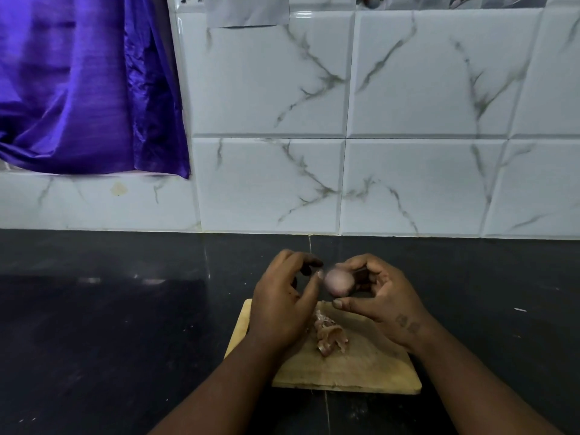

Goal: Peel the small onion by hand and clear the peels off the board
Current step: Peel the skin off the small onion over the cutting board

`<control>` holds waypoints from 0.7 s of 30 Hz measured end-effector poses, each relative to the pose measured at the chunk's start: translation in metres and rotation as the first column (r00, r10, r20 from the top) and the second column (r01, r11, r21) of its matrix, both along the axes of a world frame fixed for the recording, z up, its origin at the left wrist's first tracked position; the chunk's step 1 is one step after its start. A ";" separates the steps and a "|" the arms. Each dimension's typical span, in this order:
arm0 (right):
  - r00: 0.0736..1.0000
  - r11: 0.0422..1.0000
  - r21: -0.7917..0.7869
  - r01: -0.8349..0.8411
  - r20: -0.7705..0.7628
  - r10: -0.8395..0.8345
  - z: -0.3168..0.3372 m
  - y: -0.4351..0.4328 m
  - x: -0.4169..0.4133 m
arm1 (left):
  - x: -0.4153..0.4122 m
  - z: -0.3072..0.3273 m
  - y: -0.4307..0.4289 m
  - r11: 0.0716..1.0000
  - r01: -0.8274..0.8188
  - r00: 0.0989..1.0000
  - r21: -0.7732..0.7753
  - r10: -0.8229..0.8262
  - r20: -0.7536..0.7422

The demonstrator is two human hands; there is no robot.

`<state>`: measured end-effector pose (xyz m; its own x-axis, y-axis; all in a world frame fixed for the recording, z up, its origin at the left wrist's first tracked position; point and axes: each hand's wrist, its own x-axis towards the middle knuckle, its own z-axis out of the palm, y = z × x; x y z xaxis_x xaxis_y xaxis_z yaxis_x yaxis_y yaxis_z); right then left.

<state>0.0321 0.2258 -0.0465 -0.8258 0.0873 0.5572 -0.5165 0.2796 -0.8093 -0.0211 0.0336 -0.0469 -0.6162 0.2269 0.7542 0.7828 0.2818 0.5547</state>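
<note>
A small pinkish onion (338, 281) is held above the far edge of a wooden cutting board (361, 365). My right hand (376, 296) grips it between thumb and fingers. Just to the onion's left is my left hand (284, 306), its fingers curled and its thumb tip touching the onion's left side. I cannot tell whether the left fingers pinch a bit of skin. A small heap of dry onion peels (328, 335) lies on the board below and between both hands.
The board rests on a dark stone counter (110, 324) against a white marble-patterned tiled wall (345, 120). A purple curtain (78, 83) hangs at the upper left. A paper sheet (244, 11) is stuck high on the tiles.
</note>
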 end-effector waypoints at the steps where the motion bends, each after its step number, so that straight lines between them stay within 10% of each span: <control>1: 1.000 1.000 0.012 0.006 -0.007 -0.006 -0.001 0.001 0.000 | 0.000 0.000 0.000 1.000 0.010 0.999 -0.012 -0.010 -0.037; 21: 0.999 0.982 0.184 0.043 -0.019 -0.041 0.001 0.001 0.004 | -0.001 0.000 -0.003 0.952 -0.142 0.954 -0.272 0.058 -0.294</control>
<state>0.0363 0.2266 -0.0454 -0.8150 0.0167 0.5791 -0.5127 0.4447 -0.7344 -0.0225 0.0302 -0.0471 -0.4212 0.4069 0.8106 0.8533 0.4807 0.2021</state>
